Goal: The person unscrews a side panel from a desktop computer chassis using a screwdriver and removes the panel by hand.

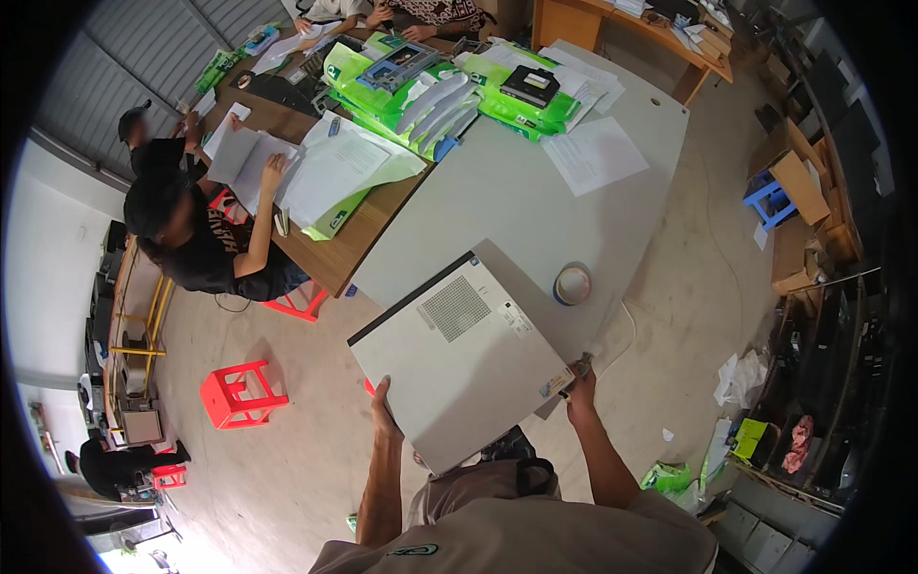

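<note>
A grey-white desktop computer case (469,354), with a perforated vent patch and small labels, is held tilted in front of my body over the near end of the grey table (622,220). My left hand (384,409) grips its left edge, thumb on the upper face and fingers underneath. At its right corner my right hand (580,394) is closed on the edge. A small dark metallic thing shows beside the right fingers; what it is I cannot make out. A roll of tape (572,284) lies on the table beyond the case.
Green paper packs (406,105), a black drive-like device (529,86) and loose sheets (595,155) cover the far table end. People sit at the adjoining brown table (368,230). A red stool (234,394) stands left; shelving (813,364) and cardboard boxes (792,172) line the right.
</note>
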`<state>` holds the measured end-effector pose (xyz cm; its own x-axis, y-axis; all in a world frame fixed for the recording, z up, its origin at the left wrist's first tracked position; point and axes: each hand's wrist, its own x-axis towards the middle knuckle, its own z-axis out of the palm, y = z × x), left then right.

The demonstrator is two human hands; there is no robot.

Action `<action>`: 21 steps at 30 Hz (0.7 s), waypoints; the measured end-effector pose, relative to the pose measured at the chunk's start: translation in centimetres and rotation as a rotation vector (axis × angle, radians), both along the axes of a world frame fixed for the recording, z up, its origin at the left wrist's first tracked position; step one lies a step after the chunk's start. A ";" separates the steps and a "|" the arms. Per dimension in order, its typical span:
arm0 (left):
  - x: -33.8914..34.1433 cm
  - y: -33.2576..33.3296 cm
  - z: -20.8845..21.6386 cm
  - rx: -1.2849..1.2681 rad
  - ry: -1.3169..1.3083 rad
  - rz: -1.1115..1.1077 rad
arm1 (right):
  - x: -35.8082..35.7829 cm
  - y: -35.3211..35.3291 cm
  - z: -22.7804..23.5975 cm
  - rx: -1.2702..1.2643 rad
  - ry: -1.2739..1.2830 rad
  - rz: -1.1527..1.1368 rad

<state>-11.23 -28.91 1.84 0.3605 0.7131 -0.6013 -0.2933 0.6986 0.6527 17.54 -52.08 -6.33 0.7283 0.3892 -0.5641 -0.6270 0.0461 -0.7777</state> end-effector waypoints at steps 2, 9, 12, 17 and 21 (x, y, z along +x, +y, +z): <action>-0.3 0.8 -1.3 -0.024 -0.002 0.016 | 0.4 1.5 -0.4 -0.030 -0.013 -0.006; -3.4 2.8 -3.0 -0.067 -0.041 0.023 | 0.8 9.2 3.3 -0.073 -0.078 -0.197; -5.4 2.9 -2.8 -0.082 -0.038 -0.067 | 0.4 11.6 4.8 -0.101 -0.034 -0.198; -7.0 3.3 -4.9 -0.278 -0.174 -0.067 | 4.7 14.5 -1.2 -0.141 -0.466 0.127; -6.0 2.0 -3.8 -0.256 -0.170 0.012 | 7.3 18.7 -3.0 -0.197 -0.483 0.147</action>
